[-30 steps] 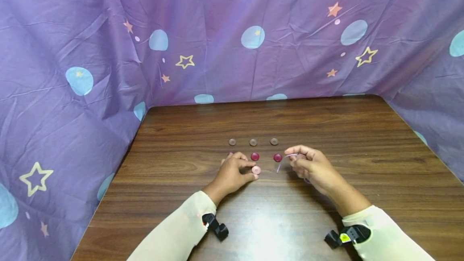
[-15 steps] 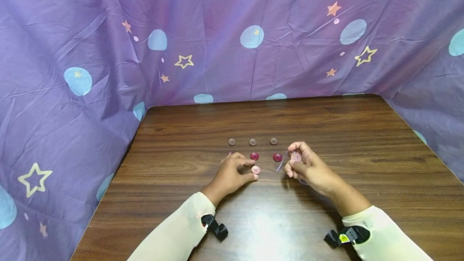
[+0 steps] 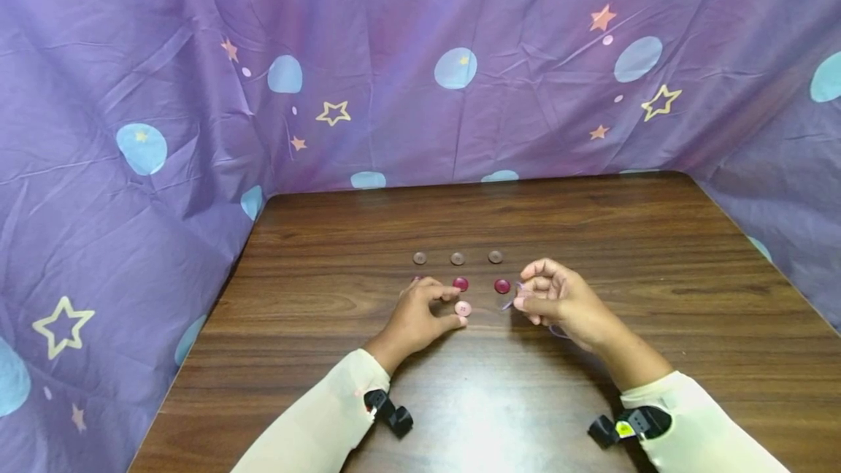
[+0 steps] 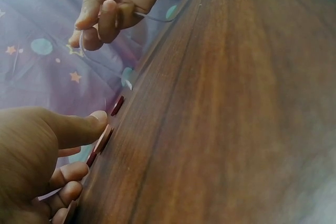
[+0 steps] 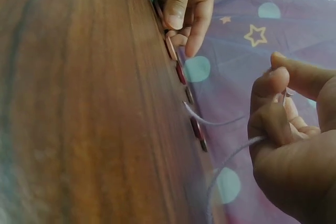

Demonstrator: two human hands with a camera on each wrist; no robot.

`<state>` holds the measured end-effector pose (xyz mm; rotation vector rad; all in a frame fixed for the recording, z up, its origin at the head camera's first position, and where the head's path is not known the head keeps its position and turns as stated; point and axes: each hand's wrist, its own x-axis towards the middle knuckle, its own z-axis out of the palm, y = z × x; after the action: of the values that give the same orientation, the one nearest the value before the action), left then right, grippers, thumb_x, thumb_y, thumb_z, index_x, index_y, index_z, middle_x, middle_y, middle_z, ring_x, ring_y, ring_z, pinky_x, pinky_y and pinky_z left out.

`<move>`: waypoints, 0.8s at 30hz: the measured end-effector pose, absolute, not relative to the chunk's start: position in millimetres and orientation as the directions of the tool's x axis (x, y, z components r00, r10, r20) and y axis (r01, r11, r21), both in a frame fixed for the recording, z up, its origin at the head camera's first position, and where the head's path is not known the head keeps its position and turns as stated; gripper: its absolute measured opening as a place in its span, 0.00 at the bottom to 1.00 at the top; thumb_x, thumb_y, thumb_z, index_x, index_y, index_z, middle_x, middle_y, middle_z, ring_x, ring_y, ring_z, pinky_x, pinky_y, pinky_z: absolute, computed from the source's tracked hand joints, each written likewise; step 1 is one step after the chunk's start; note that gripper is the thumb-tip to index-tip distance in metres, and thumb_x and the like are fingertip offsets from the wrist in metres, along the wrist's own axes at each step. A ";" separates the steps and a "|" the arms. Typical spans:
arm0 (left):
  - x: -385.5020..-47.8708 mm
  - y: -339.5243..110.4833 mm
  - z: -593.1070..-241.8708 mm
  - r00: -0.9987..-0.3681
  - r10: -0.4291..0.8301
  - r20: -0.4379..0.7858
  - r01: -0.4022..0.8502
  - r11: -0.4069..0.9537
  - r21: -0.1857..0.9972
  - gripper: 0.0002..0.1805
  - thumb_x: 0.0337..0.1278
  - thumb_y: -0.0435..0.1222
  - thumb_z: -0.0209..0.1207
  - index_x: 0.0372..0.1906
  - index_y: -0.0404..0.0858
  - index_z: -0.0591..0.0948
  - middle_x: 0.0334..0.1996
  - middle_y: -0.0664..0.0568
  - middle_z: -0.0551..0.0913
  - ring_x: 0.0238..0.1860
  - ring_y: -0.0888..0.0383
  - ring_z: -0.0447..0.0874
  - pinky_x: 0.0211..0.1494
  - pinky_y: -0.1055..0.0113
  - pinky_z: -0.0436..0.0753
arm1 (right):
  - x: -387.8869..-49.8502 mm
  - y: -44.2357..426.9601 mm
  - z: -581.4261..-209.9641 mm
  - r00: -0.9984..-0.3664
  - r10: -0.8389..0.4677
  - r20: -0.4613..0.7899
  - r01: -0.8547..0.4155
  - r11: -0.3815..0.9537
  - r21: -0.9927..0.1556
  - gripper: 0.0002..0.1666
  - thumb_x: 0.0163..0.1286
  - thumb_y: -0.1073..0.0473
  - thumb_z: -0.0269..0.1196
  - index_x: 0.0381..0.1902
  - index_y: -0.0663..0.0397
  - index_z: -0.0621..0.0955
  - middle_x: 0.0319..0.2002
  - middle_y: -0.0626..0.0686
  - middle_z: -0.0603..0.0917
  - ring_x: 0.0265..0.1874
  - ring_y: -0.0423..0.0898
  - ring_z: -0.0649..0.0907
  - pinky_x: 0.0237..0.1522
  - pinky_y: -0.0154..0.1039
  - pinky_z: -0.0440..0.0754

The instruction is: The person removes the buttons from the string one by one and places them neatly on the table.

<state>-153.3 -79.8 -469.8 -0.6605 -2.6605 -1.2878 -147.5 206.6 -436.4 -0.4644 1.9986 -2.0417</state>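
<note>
In the head view my left hand (image 3: pixel 418 316) rests on the table around a pink button (image 3: pixel 463 309). Its thumb lies at the button's near edge, while the index fingertip sits slightly beyond the far edge, close to a dark red button (image 3: pixel 461 284). My right hand (image 3: pixel 558 305) is raised off the table, its fingers curled on a thin purple string (image 5: pixel 239 156). One short end of that string sticks out past the fingertips, and a longer part hangs below the palm. Inside the right fingers a thin edge shows in the right wrist view; what it belongs to is mostly hidden.
Three brown buttons (image 3: pixel 457 258) form a row farther back. Another dark red button (image 3: pixel 502 286) lies just left of the right hand; a third is mostly hidden behind the left fingers. A purple patterned cloth (image 3: pixel 394 93) encloses the wooden table (image 3: pixel 328 239).
A second pink button, seen in my right fingers half a second ago, is now hidden there. The right fingers have turned and the string's free end shows shorter. My left hand has stayed put.
</note>
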 end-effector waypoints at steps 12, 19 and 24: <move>-155.5 -81.4 -469.9 -0.903 0.324 0.282 0.422 0.552 0.719 0.26 0.50 0.37 0.83 0.57 0.36 0.91 0.47 0.47 0.92 0.51 0.49 0.89 0.87 0.38 0.64 | -141.1 224.2 -422.1 -0.917 -0.390 0.080 -0.097 0.025 -0.995 0.10 0.72 0.73 0.68 0.45 0.55 0.84 0.31 0.44 0.89 0.27 0.35 0.86 0.24 0.31 0.82; -153.4 -80.4 -470.2 -0.907 0.321 0.274 0.413 0.540 0.734 0.25 0.52 0.36 0.82 0.57 0.36 0.91 0.46 0.46 0.91 0.50 0.50 0.89 0.72 0.49 0.82 | -139.2 239.1 -422.7 -0.891 -0.422 0.167 -0.113 -0.149 -0.982 0.20 0.70 0.82 0.62 0.52 0.57 0.85 0.44 0.47 0.93 0.43 0.37 0.92 0.46 0.32 0.91; -151.9 -78.9 -470.3 -0.906 0.316 0.281 0.414 0.528 0.741 0.25 0.53 0.37 0.82 0.57 0.36 0.91 0.46 0.46 0.90 0.50 0.51 0.89 0.60 0.59 0.87 | -137.9 246.8 -421.7 -0.897 -0.411 0.165 -0.131 -0.110 -0.985 0.22 0.71 0.81 0.62 0.54 0.56 0.85 0.45 0.47 0.93 0.40 0.39 0.92 0.44 0.32 0.91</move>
<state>-151.9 -78.9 -470.3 -0.6348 -2.6467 -1.3293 -137.9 246.8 -421.7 -0.6075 1.9529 -2.1196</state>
